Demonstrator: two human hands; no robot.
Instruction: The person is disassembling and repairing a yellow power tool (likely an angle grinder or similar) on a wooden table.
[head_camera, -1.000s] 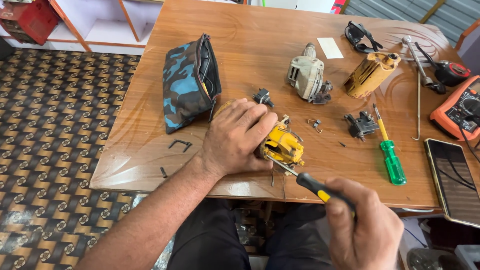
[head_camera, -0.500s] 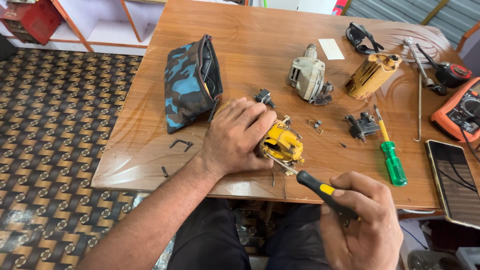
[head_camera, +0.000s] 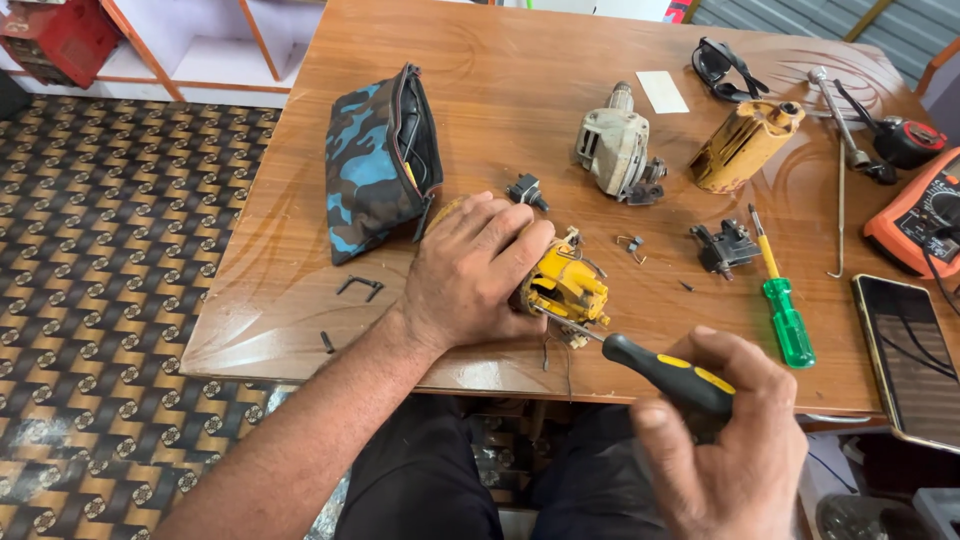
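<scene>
Pressing down on the yellow motor housing (head_camera: 565, 285) at the table's (head_camera: 500, 110) near edge, left hand (head_camera: 470, 275) clamped over it as before. Gripping the black-and-yellow screwdriver (head_camera: 660, 372) in the clenched right hand (head_camera: 725, 440), now drawn nearer and lower, tip staying at the housing's near side, probably working a fastener.

Under your left hand (head_camera: 470, 275) sits a yellow motor part (head_camera: 565, 285) on a warm brown wood-grain tabletop (head_camera: 500, 100). Your right hand (head_camera: 730, 440) grips a screwdriver (head_camera: 665, 375) with a black handle striped yellow. Toward the left edge lies a pouch (head_camera: 375, 165) in blue-and-black camouflage. Near the right edge you have a green-handled screwdriver (head_camera: 785, 320), an orange meter (head_camera: 915, 215) and a dull yellow housing (head_camera: 740, 145). The floor (head_camera: 100, 300) shows a brown-and-black geometric pattern.
</scene>
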